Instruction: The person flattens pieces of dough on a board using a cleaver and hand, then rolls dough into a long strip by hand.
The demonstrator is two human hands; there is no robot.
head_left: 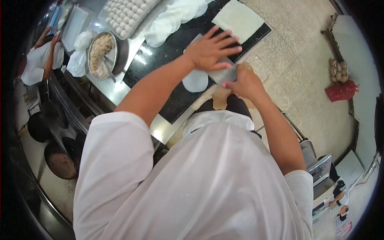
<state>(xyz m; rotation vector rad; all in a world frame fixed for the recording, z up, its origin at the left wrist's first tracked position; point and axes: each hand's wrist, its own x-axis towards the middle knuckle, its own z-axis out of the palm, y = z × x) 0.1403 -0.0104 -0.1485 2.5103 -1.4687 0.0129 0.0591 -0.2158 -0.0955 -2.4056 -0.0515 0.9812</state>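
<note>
My left hand [212, 50] lies palm down with its fingers spread, over the black board [160, 86] and the broad metal blade of a cleaver [226, 74]. What lies beneath the palm is hidden. My right hand [246, 82] is closed at the blade's right end; the handle does not show. Close by the blade, a thin round dough wrapper [195, 81] rests on the board. Overlapping white wrappers [172, 22] lie farther up, at the board's edge. Beyond my left fingertips is a white cloth [239, 20], folded into a square.
A tray of dough balls [127, 18] stands at the back left, near a metal bowl of filling [102, 50] with a utensil in it. White plastic bags [80, 56] sit beside the bowl. Woks [60, 160] are at far left, where another person [43, 64] stands.
</note>
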